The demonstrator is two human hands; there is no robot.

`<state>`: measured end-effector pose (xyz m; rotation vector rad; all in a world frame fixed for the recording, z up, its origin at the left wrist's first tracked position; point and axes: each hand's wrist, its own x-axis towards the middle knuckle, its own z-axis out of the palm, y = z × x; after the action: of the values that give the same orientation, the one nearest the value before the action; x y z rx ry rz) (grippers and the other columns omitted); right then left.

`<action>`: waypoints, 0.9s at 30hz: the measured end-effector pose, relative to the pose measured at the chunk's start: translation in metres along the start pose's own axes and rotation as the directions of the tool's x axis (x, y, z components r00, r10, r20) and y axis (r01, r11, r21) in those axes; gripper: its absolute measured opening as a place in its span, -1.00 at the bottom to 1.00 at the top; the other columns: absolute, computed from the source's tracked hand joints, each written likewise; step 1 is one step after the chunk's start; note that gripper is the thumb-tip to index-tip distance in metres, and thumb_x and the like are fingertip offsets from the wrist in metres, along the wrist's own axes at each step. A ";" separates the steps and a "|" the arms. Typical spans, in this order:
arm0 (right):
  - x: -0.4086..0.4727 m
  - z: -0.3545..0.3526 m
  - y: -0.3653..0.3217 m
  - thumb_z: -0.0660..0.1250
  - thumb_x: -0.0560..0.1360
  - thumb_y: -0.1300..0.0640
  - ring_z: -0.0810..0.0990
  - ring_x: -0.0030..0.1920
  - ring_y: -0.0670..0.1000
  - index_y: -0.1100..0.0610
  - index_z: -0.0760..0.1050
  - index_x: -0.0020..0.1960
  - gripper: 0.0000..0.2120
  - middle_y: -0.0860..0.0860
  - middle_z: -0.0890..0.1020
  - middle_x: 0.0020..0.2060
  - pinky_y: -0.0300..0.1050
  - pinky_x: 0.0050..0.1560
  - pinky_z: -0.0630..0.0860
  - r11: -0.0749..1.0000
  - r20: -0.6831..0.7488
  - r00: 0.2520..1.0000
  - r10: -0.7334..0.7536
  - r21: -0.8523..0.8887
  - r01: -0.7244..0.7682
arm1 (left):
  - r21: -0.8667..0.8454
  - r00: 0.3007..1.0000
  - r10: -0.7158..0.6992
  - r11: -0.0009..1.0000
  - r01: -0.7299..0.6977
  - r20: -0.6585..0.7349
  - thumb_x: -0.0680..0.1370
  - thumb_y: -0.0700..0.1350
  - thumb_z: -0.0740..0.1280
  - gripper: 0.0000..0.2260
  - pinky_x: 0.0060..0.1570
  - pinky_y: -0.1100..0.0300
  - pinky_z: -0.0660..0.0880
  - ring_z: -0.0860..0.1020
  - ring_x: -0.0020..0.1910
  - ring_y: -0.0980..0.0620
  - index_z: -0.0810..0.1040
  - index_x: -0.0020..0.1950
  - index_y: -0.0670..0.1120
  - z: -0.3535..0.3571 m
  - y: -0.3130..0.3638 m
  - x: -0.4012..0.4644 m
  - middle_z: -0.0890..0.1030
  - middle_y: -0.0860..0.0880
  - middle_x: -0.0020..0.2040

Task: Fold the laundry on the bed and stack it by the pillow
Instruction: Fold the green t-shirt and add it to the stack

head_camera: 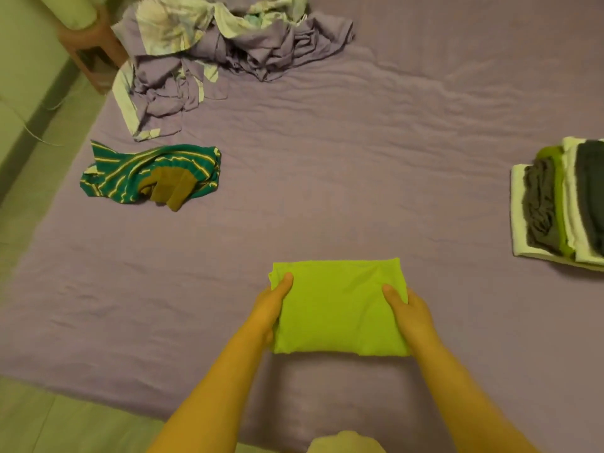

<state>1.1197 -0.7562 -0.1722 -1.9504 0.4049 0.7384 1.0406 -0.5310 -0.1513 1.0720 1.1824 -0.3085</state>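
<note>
Now a person grips a folded lime-green garment (340, 308) at the near edge of the bed (359, 158).
Left hand (271, 305) and right hand (408, 308) clasp its sides, thumbs on top, other fingers hidden beneath. Best lifted level, so folds hold, toward the folded stack (562, 204) at right.

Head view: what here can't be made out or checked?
- Folded stack: cut off by the right edge, so its full extent and item count are unclear.
- Pillow: not in view.
- Fingers of both hands: hidden under the green garment; only thumbs show.
- Pale object: cut off by the bottom edge, unidentifiable.
- Purple heap: crumpled and cut off at the top; separate items cannot be told apart.
</note>
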 end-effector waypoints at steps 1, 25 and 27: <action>-0.010 -0.009 -0.004 0.25 0.58 0.09 0.57 0.06 0.11 0.24 0.54 0.18 -0.72 0.21 0.61 0.12 -0.08 0.02 0.43 1.000 -0.020 1.000 -0.002 0.005 0.002 | 0.032 0.999 0.025 0.999 -0.026 0.024 0.57 0.05 0.27 -0.75 -0.14 0.11 0.50 0.59 -0.09 -0.05 0.52 0.16 -0.06 0.004 0.005 -0.009 0.61 -0.15 0.09; -0.208 -0.263 -0.085 0.33 0.52 0.17 0.58 -0.04 0.21 0.48 0.50 0.03 -0.67 0.40 0.57 0.06 0.03 -0.02 0.47 0.935 -0.410 0.907 -0.094 0.276 0.221 | 0.167 0.801 0.271 0.895 -0.414 0.534 0.55 0.04 0.31 -0.55 0.09 -0.06 0.45 0.54 0.11 -0.24 0.48 0.29 -0.26 0.173 0.100 -0.232 0.56 -0.30 0.19; -0.203 -0.286 -0.076 0.31 0.52 0.21 0.56 -0.05 0.18 0.40 0.51 -0.01 -0.78 0.39 0.57 0.06 0.03 -0.01 0.46 0.938 -0.400 0.914 -0.072 0.283 0.198 | 0.207 0.794 0.228 0.892 -0.403 0.564 0.49 0.02 0.40 -0.54 0.18 -0.13 0.45 0.55 0.12 -0.25 0.51 0.27 -0.25 0.196 0.096 -0.235 0.58 -0.28 0.16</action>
<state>1.1010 -0.9784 0.1087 -1.7855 0.5794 0.1748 1.1286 -0.7143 0.0964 1.3390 0.4451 -0.5015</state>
